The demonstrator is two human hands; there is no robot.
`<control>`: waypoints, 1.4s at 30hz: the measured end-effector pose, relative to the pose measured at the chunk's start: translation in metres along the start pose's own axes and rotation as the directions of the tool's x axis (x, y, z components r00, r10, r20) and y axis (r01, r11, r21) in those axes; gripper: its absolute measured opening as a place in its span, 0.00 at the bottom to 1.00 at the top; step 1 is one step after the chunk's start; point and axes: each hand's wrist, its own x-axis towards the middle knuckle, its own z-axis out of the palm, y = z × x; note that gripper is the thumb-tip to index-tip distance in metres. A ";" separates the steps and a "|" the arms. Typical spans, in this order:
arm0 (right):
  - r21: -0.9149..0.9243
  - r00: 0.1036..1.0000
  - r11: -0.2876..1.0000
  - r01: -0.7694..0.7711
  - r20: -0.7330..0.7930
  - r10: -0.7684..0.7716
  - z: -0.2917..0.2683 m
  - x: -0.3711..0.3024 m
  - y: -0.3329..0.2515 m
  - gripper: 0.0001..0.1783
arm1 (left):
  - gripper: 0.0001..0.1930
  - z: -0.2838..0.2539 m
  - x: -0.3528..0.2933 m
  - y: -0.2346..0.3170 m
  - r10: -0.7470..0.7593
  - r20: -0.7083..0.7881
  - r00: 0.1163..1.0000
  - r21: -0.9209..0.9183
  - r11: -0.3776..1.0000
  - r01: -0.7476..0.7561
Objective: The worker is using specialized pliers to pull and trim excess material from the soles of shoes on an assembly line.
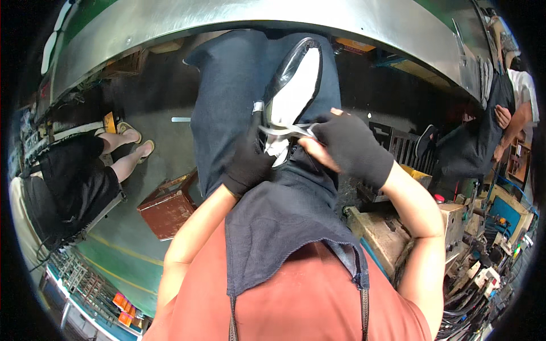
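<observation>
Across my lap, on the dark blue apron (233,102), lies a shoe (298,82) with its toe pointing away from me. Its upper is glossy black, and a white surface faces up inside a black edge. My left hand (248,162), in a black fingerless glove, is closed round the left side of the shoe's near end. My right hand (352,145), gloved the same way, reaches in from the right with fingers bent at a pale, shiny strip (284,129) that crosses the shoe. Motion blurs the strip, so its exact kind is unclear.
A metal-edged bench (273,12) curves across the front. At left, a brown box (168,210) stands on the floor, near a seated person (74,176) in black. Another person (506,125) is at the far right. Machinery (478,267) and a tan block (381,238) stand beside my right arm.
</observation>
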 end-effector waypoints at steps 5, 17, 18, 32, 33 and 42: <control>-0.292 0.995 0.953 -0.078 0.037 0.092 -0.001 0.020 -0.006 0.25 | 0.45 -0.002 0.004 0.002 0.032 -0.076 0.997 -0.042 0.998 -0.035; 0.109 0.948 0.992 0.069 0.302 -0.099 -0.018 0.048 0.070 0.31 | 0.33 0.026 0.049 -0.023 0.202 -0.384 0.901 0.115 0.979 -0.171; 0.107 0.950 0.992 0.061 0.300 -0.090 -0.026 0.047 0.067 0.31 | 0.34 0.028 0.055 -0.022 0.333 -0.415 0.847 0.298 0.929 -0.220; 0.084 0.849 0.845 0.528 -0.012 -0.529 0.022 0.044 0.004 0.22 | 0.30 -0.053 0.063 -0.019 0.066 -0.014 0.998 0.242 0.968 -0.060; 0.052 0.944 0.956 0.290 0.149 -0.295 0.015 0.050 0.007 0.25 | 0.29 -0.057 0.063 -0.026 0.153 0.003 0.988 0.363 0.921 -0.143; 0.105 0.922 0.916 0.387 -0.041 -0.385 0.030 0.028 -0.004 0.29 | 0.24 -0.050 0.063 -0.054 0.514 0.010 0.858 0.668 0.635 -0.388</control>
